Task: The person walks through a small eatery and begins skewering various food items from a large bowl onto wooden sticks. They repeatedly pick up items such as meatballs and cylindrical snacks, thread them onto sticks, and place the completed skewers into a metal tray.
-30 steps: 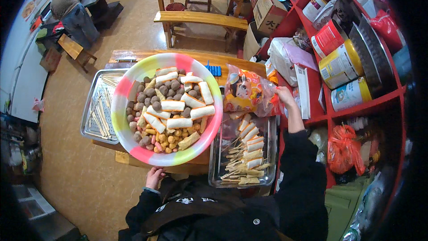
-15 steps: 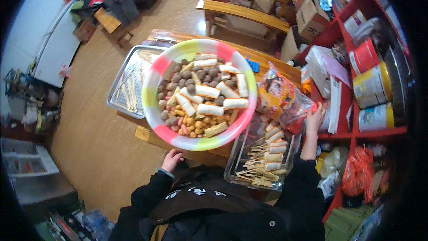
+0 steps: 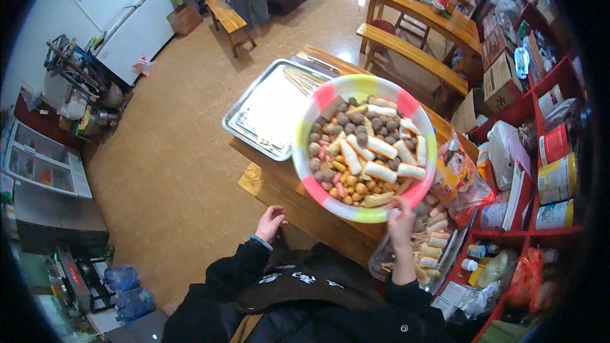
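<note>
A large round basin (image 3: 305,181) with a pink, white and yellow-green rim stands on the wooden table. Dark meatballs (image 3: 381,128), orange-brown balls (image 3: 361,188) and white sticks with orange edges (image 3: 382,147) are heaped in it. My right hand (image 3: 401,222) is at the basin's near right rim, fingers curled together; what they grip, if anything, is hidden. Below that hand, skewered food (image 3: 432,251) lies in a clear tray (image 3: 379,268). In front of the table, away from the basin, my left hand (image 3: 272,223) hangs open with nothing in it.
Left of the basin lies a metal tray (image 3: 254,109) with wooden skewers (image 3: 302,80). A printed plastic bag (image 3: 459,178) rests beside the basin's right side. Red shelves (image 3: 518,239) with cans stand close on the right. A bench (image 3: 406,56) and a table (image 3: 426,9) are beyond.
My right hand has left the plastic bag and moved left to the basin's near rim. My left hand's fingers have spread a little. The view has turned left.
</note>
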Demonstrator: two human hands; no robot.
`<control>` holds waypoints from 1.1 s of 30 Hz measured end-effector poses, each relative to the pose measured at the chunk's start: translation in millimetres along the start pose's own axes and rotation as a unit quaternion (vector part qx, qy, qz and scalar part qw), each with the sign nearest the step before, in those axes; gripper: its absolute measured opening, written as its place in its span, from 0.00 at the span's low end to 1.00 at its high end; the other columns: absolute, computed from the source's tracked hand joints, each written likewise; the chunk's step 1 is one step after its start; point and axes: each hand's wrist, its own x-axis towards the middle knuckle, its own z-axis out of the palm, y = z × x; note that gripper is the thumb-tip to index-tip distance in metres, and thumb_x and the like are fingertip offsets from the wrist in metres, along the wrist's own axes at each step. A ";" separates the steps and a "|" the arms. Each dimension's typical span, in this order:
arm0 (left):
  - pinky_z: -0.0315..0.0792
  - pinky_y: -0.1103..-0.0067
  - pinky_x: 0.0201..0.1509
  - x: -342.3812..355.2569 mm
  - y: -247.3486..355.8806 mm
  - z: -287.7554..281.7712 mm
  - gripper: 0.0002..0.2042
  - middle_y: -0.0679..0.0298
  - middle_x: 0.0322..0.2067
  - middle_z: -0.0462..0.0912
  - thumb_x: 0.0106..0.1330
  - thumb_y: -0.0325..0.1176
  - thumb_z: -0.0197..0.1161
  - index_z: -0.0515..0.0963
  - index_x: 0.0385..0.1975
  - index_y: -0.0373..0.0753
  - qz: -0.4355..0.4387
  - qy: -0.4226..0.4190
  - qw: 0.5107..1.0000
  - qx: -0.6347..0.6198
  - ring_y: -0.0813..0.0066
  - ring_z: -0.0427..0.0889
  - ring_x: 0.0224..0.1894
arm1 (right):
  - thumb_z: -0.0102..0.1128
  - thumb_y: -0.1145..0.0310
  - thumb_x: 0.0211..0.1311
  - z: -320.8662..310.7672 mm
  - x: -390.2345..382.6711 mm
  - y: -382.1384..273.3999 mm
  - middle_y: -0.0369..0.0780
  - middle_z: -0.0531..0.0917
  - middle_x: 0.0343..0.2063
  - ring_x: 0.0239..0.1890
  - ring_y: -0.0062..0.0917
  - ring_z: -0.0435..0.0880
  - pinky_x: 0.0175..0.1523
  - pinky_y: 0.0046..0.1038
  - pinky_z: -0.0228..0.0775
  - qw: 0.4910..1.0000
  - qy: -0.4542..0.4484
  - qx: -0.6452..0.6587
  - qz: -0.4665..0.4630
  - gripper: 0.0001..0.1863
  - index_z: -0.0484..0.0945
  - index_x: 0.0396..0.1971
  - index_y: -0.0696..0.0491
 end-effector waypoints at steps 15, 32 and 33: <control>0.64 0.80 0.19 242.9 43.9 -271.4 0.09 0.63 0.21 0.71 0.53 0.32 0.47 0.68 0.32 0.37 0.074 0.415 0.891 -0.168 0.74 0.70 0.18 | 0.59 0.76 0.47 308.5 -68.2 -316.4 0.35 0.73 0.29 0.32 0.18 0.72 0.37 0.18 0.65 0.747 -0.606 0.244 -0.119 0.20 0.62 0.40 0.54; 0.66 0.81 0.39 32.9 256.1 -254.2 0.11 0.64 0.32 0.73 0.60 0.31 0.47 0.68 0.39 0.35 0.546 0.471 0.692 -0.037 0.77 0.70 0.33 | 0.54 0.70 0.51 264.2 36.0 -241.0 0.39 0.79 0.29 0.33 0.24 0.77 0.39 0.26 0.68 0.696 -0.647 0.199 -0.240 0.09 0.72 0.33 0.55; 0.65 0.82 0.39 11.8 268.6 -243.0 0.10 0.63 0.33 0.72 0.60 0.31 0.46 0.67 0.39 0.34 0.569 0.538 0.606 0.139 0.78 0.69 0.33 | 0.54 0.68 0.50 269.0 59.7 -228.3 0.43 0.79 0.30 0.34 0.31 0.78 0.39 0.30 0.69 0.805 -0.529 0.025 -0.268 0.12 0.72 0.35 0.56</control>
